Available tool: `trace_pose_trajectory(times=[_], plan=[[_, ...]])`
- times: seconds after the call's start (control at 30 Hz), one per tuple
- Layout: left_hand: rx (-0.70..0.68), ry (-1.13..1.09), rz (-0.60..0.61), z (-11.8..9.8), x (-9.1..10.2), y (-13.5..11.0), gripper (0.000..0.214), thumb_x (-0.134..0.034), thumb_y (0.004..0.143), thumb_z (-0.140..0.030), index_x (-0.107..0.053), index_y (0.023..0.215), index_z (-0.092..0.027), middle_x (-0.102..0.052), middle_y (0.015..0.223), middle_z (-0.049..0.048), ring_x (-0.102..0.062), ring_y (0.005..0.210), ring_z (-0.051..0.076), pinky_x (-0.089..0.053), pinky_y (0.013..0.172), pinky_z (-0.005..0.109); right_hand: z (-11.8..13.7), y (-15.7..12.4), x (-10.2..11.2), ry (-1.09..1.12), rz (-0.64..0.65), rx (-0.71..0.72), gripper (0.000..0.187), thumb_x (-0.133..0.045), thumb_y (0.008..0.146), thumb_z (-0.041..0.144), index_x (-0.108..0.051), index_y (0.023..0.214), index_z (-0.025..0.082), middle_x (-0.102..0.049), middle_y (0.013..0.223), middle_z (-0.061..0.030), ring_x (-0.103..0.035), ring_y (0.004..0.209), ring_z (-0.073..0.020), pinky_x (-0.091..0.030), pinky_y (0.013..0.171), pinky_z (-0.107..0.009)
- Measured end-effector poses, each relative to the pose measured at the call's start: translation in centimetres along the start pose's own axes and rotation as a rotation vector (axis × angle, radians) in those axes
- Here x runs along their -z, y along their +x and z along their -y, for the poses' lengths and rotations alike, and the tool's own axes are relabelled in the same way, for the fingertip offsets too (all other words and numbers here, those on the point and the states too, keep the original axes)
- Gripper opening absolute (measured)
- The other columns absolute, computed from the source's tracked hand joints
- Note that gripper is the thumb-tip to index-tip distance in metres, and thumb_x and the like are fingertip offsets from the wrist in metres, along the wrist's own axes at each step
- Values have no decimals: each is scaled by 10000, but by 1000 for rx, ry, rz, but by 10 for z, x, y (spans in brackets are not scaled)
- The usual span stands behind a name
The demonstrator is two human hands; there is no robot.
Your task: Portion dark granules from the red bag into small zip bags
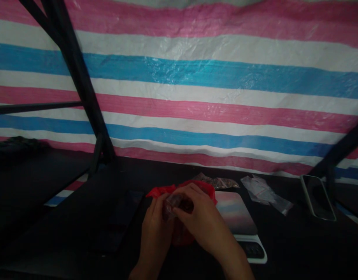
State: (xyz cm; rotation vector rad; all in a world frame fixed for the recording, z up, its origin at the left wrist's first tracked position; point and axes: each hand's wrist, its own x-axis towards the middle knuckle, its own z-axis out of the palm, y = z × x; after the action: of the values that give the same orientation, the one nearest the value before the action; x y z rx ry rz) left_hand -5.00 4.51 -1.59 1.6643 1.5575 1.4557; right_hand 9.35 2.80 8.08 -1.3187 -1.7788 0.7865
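Low in the middle of the view, my left hand [154, 226] and my right hand [200, 217] meet over a red plastic bag [179, 233]. Between the fingers of both hands is a small clear plastic pouch [173, 202] with something dark inside; the light is dim and I cannot make out the contents. Both hands are closed in a pinch on that pouch. The red bag lies on the dark table, partly hidden under my hands.
A small digital scale [240, 223] with a shiny plate sits right of the hands. Filled small pouches [218, 181] and empty clear zip bags [265, 192] lie behind it. A phone [317, 197] rests at the right. A striped tarpaulin [196, 77] and black frame bars [79, 85] stand behind.
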Motion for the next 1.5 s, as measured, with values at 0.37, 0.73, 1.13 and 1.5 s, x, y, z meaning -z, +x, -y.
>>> trace_pose_trajectory(times=[0.37,0.73,1.13,1.5], plan=[[1,240,35,-10,4,-6,207,-504,867,-184,-649,1008,-227,-689,1013,91,-695,901,283,-529,787,406,-3,0,-4,-4,-8,-27,519,-694,802,-6,-729,1229,287,-664,1289,-23,-688,1131,-192,-542,1039,-330],[24,-137,137,-9,5,-14,398,-638,867,-308,-703,1255,-246,-577,1158,92,-615,1098,292,-556,986,497,1,-1,-2,6,-28,-18,426,-721,768,-6,-695,1096,265,-700,1138,-1,-683,1024,-194,-530,908,-316],[-101,202,-121,-4,11,-13,221,-658,906,-356,-722,1082,-239,-432,1309,134,-463,1150,343,-519,954,535,1,0,12,195,13,-31,254,-789,775,124,-685,974,242,-734,928,26,-708,879,-172,-538,787,-266],[-4,93,-283,-38,1,-37,234,-619,955,-499,-623,954,-264,-646,966,58,-640,864,266,-497,775,391,-43,19,22,-550,-58,-76,387,-662,885,66,-765,1235,192,-745,1276,-127,-627,1244,-356,-453,1094,-482]])
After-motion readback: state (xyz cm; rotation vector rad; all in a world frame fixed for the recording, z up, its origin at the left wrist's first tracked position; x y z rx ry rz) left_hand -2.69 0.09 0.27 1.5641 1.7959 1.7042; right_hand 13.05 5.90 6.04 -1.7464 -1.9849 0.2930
